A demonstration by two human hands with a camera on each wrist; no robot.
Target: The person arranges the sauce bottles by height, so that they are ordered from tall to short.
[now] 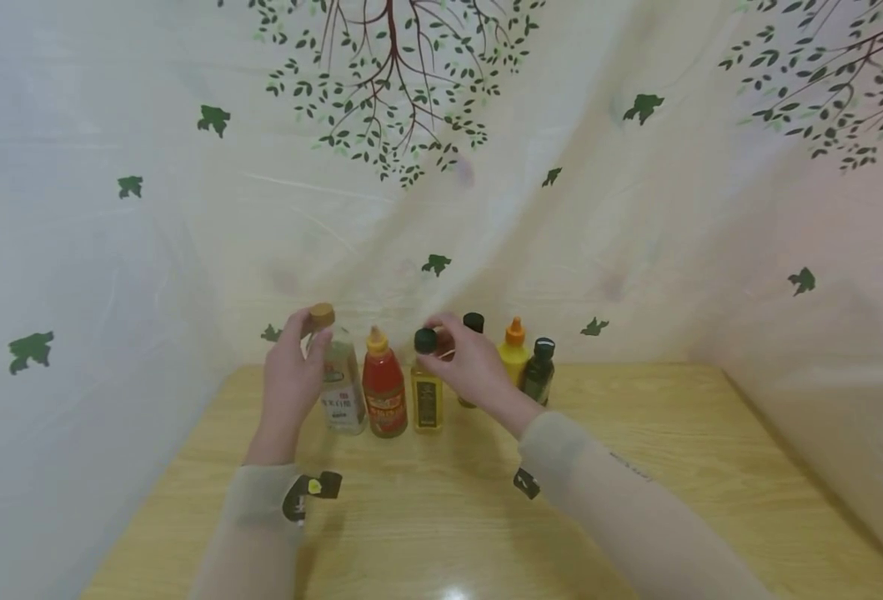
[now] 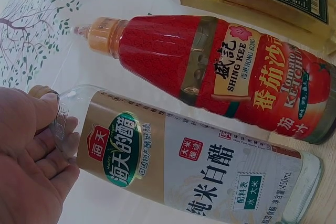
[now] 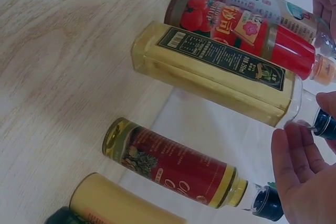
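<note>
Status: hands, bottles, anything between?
Left hand around neck of vinegar bottle; right hand around neck of square oil bottle; ketchup bottle stands between.

Wood-grain worktop [image 1: 426, 508]
Standing on it: vinegar bottle [image 1: 343, 392], ketchup bottle [image 1: 385, 392], square oil bottle [image 1: 428, 404], red-labelled bottle [image 3: 173, 163], yellow bottle [image 1: 514, 357], dark bottle [image 1: 537, 377].

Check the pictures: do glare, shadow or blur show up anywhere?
Head view: a bright glare spot on the table at the frame's bottom, soft shadows, fine label print lost; left wrist view: turned sideways, but large lettering on the vinegar bottle and ketchup bottle is sharp; right wrist view: also turned, smallest print on the square yellow bottle unreadable.
</note>
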